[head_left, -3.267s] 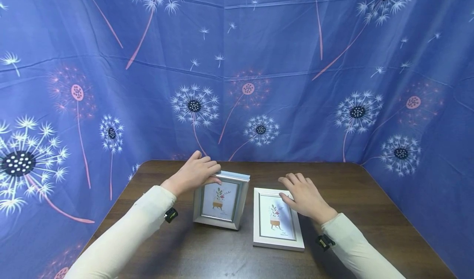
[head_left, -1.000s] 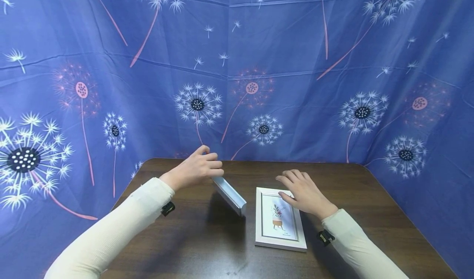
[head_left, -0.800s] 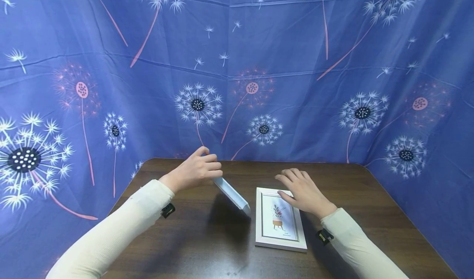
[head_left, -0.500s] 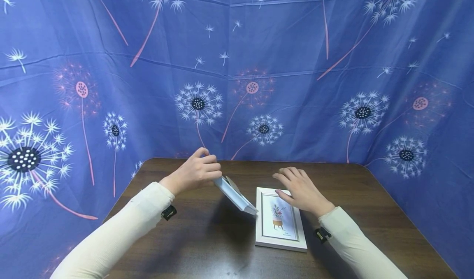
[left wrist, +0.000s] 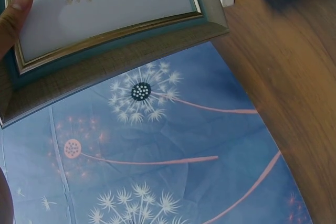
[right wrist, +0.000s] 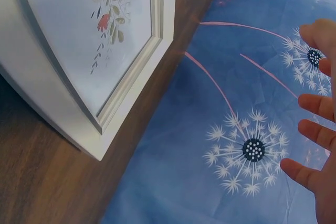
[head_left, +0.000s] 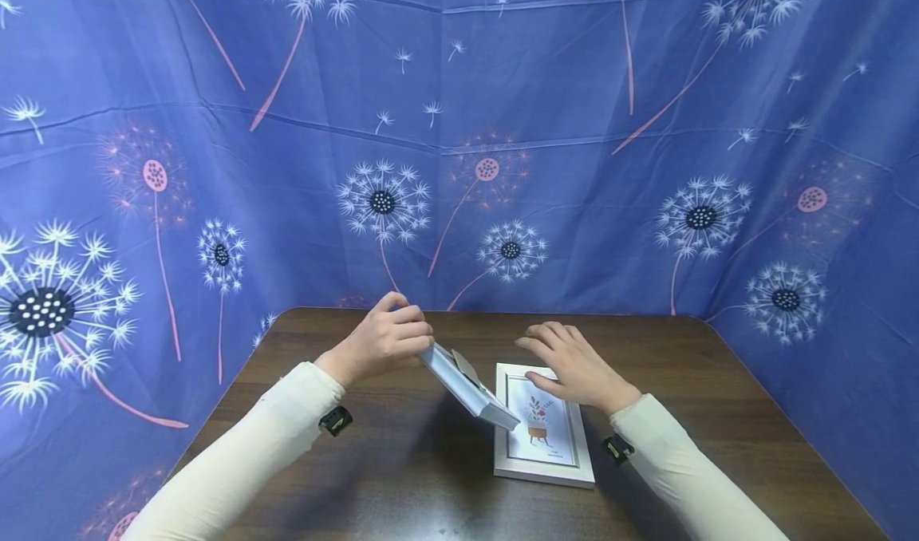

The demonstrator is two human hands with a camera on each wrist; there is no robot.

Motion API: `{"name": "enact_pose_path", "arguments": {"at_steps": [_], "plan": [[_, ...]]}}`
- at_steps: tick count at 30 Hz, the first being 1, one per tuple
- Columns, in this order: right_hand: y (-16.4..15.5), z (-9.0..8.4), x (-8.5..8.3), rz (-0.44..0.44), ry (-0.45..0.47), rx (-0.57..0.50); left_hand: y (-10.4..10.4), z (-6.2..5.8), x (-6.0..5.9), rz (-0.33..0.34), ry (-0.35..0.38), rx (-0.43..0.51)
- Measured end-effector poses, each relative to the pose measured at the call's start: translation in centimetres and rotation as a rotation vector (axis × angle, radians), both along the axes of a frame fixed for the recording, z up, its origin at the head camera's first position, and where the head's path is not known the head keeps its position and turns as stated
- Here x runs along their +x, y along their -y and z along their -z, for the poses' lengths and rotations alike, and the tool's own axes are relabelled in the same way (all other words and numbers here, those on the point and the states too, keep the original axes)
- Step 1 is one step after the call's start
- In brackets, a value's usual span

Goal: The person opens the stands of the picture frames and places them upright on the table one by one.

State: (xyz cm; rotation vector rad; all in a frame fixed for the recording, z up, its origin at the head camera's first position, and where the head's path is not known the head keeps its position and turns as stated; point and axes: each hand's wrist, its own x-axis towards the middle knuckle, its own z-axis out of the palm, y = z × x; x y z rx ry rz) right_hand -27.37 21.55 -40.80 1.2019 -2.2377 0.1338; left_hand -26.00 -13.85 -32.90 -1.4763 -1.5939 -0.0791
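Two frames sit mid-table. Your left hand (head_left: 384, 340) pinches the silver frame (head_left: 470, 387) by its top edge, tilted — rigid, light, glass-fronted, so hold the rails. Your right hand (head_left: 570, 365) hovers, fingers spread, over the flat white frame (head_left: 543, 465).

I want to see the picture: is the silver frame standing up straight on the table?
No, the left hand holds the silver picture frame tilted.
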Motion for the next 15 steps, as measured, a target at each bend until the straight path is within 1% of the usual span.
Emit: {"name": "enact_pose_path", "arguments": {"at_steps": [7, 11, 15], "plan": [[0.6, -0.2, 0.0, -0.043, -0.005, 0.019, -0.7, 0.2, 0.2, 0.052, -0.006, 0.037], [0.9, -0.3, 0.0, -0.075, -0.010, 0.023, -1.0, 0.3, 0.4, 0.063, -0.004, 0.054], [1.3, -0.4, -0.1, -0.087, 0.002, 0.036, -1.3, 0.5, 0.4, 0.070, 0.006, 0.069]]}}
